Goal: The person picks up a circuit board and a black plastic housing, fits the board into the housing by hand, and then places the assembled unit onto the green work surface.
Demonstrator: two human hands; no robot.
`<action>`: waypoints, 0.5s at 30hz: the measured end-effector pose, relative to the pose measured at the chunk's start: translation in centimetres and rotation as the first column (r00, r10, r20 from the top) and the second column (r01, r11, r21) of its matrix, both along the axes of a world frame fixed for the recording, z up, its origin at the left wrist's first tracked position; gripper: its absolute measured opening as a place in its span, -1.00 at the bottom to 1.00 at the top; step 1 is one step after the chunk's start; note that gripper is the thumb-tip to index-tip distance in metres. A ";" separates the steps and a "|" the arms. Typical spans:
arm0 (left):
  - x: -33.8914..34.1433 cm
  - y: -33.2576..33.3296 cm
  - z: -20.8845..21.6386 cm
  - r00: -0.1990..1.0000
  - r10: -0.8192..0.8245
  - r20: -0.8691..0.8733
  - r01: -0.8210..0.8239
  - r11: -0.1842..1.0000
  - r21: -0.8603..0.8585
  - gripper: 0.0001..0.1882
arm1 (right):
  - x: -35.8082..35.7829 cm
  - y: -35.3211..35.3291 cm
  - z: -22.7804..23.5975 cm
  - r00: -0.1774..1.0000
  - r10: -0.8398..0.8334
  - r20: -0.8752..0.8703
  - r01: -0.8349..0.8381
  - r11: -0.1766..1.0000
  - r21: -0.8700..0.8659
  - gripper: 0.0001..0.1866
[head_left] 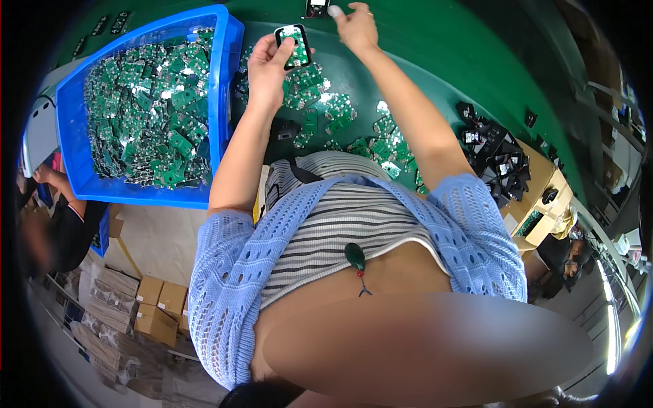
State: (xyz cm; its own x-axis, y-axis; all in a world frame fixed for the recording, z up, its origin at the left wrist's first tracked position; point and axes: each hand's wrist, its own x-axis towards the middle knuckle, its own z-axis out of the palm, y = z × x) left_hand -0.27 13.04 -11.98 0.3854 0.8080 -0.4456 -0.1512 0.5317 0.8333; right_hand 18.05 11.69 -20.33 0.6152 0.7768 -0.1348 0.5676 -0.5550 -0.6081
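Observation:
My left hand (267, 68) holds a small black casing with a green circuit board (295, 45) set in it, lifted over the green table (435, 61). My right hand (355, 26) reaches farther out, with its fingertips at a small black device (317, 8) at the table's far edge. Whether it grips that device I cannot tell. Loose green circuit boards (326, 112) lie scattered on the table beneath both arms.
A blue bin (224, 102) full of green circuit boards stands at the left. A heap of black casings (496, 153) lies at the right, beside a brown cardboard box (544, 204). Stacked cartons (160, 306) sit on the floor at lower left. Another person (58, 211) crouches at the left.

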 end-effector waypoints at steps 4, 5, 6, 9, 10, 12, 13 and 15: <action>1.9 3.4 -5.0 0.993 0.119 0.029 -0.121 0.983 0.135 -0.85 | 1.1 3.6 -4.8 0.915 -0.130 -0.381 0.086 0.988 -0.130 -0.67; 2.3 4.0 -5.7 0.987 0.161 -0.007 -0.157 0.969 0.189 -0.84 | 1.5 3.8 -5.3 0.908 -0.130 -0.399 0.076 0.986 -0.148 -0.71; 2.8 4.5 -4.9 0.974 0.177 -0.141 -0.126 0.942 0.311 -0.80 | 1.5 3.4 -5.4 0.906 -0.136 -0.400 0.080 0.985 -0.153 -0.71; 6.8 7.1 -7.8 0.972 0.107 -0.211 -0.042 0.956 0.290 -0.69 | 3.2 0.4 -4.6 0.927 -0.097 -0.363 0.109 0.994 0.015 -0.75; 7.5 8.3 -12.3 0.988 -0.006 -0.154 0.051 0.954 0.295 -0.84 | 3.3 -1.0 -3.3 0.952 -0.052 -0.303 0.065 0.997 0.033 -0.77; 10.8 10.9 -18.0 0.978 -0.022 -0.208 0.069 0.972 0.225 -0.88 | 3.2 -3.8 -1.6 0.939 0.002 -0.344 0.025 0.997 0.075 -0.77; 13.5 9.7 -17.9 0.997 -0.067 0.050 0.054 0.971 0.232 -0.84 | 4.3 -6.1 0.2 0.984 0.008 -0.177 -0.010 1.000 -0.007 -0.82; 16.4 9.1 -17.5 0.922 -0.156 -0.354 0.271 0.913 0.305 -0.79 | 5.1 -10.4 2.6 0.995 0.025 -0.093 -0.024 1.000 0.007 -0.77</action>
State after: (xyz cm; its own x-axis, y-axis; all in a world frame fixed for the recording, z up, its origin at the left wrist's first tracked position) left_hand 16.11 22.15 -29.47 0.4519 0.8457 -0.2839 0.2347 0.1943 0.9525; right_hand 23.15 1.27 -17.74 0.5809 0.7924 -0.1859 0.5215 -0.5377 -0.6625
